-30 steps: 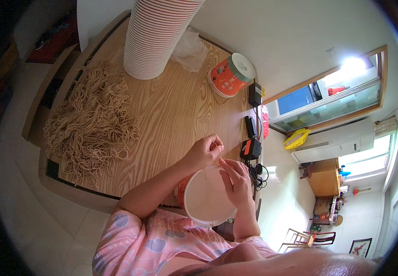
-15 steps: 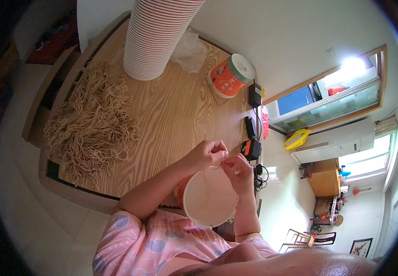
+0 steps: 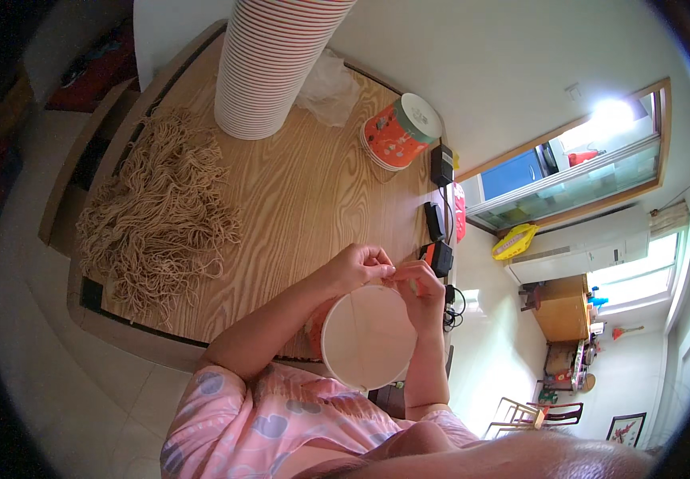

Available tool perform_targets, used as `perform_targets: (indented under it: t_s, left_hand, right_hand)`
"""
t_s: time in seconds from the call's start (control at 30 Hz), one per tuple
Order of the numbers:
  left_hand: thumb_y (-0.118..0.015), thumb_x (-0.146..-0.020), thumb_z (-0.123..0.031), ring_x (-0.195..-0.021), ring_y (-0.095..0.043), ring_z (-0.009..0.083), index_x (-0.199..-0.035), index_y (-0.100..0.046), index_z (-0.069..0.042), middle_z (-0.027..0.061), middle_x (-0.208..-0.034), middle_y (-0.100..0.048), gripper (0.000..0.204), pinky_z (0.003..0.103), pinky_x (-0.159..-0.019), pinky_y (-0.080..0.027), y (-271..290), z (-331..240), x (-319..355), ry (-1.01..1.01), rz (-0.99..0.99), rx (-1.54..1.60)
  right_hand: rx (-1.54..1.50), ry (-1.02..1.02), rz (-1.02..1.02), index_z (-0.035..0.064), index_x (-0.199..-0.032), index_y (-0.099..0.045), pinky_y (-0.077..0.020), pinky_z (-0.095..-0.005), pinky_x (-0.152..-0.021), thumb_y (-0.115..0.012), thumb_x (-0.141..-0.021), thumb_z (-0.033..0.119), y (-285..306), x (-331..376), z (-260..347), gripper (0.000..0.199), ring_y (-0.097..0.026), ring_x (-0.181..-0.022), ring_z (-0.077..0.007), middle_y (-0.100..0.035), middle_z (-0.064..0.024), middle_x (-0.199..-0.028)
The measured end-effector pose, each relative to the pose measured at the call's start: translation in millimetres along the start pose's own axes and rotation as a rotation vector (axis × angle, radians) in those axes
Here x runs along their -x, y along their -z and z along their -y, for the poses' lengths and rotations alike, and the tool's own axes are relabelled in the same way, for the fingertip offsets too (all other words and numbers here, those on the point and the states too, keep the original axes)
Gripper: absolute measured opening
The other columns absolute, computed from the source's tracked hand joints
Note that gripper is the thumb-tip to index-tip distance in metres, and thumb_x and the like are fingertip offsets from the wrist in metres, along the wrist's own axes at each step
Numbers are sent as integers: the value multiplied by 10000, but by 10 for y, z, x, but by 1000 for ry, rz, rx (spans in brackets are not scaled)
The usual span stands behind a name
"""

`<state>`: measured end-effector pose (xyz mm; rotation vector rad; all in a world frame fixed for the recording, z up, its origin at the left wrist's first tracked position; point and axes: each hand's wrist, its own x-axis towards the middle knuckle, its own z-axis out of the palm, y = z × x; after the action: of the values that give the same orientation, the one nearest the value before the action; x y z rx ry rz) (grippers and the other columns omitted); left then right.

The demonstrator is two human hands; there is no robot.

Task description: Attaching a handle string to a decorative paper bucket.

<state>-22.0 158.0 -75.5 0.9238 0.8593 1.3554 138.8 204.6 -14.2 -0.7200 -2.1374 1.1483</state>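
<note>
A paper bucket (image 3: 370,339) rests against my body at the table edge, its white inside facing up and a bit of its orange outside showing at the left. Over its far rim my left hand (image 3: 363,266) and my right hand (image 3: 418,291) meet with fingertips pinched close together. Between them they hold the end of a thin beige string, which shows as a faint line across the bucket's mouth. How the string runs at the fingertips is too small to make out. A loose heap of beige strings (image 3: 161,211) lies on the left of the table.
A tall stack of nested paper buckets (image 3: 269,68) stands at the far side of the wooden table (image 3: 305,188). Beyond centre are a crumpled plastic bag (image 3: 329,88) and upturned orange buckets (image 3: 397,132). Black power adapters (image 3: 438,259) with cables line the right edge.
The bucket has shifted slightly right and its mouth has turned a little. My fingertips have come closer together, with my right hand's fingers straighter over the rim.
</note>
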Motion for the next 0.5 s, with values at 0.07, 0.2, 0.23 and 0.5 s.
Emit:
perform_targets:
  t_s: [0.07, 0.2, 0.23, 0.5]
  left_hand:
    - [-625, -849, -142, -659, -553, 68, -877, -615, -6, 28, -752, -622, 139, 205, -600, -449, -4, 1, -1, -26, 1, 8]
    - [-631, -839, -116, -683, -588, 83, -862, -621, 16, 48, -754, -635, 134, 221, -630, -481, -12, -59, 29, -30, -20, 48]
    - [-633, -834, -110, -682, -596, 89, -854, -623, 23, 55, -750, -639, 134, 227, -635, -490, -18, -73, 35, -28, -36, 37]
    - [-648, -808, -79, -632, -581, 83, -812, -631, 15, 44, -713, -631, 96, 229, -593, -483, -32, -74, 39, -76, -99, -44]
  right_hand:
    - [110, 20, 0, -17, -864, -602, -484, -263, -749, -583, -742, -124, 33, 17, -84, 163, -604, -808, -174, -617, -91, -859]
    - [-105, -138, -14, -34, -878, -590, -487, -252, -764, -570, -774, -114, -3, 36, -30, 132, -602, -819, -147, -620, -81, -875]
    - [-149, -180, -13, -39, -885, -587, -485, -249, -768, -571, -788, -103, -5, 31, 12, 117, -599, -823, -137, -620, -76, -877]
    - [-119, -269, -80, -26, -889, -598, -478, -231, -725, -624, -821, -3, 6, 10, 12, 76, -588, -786, -108, -627, -54, -827]
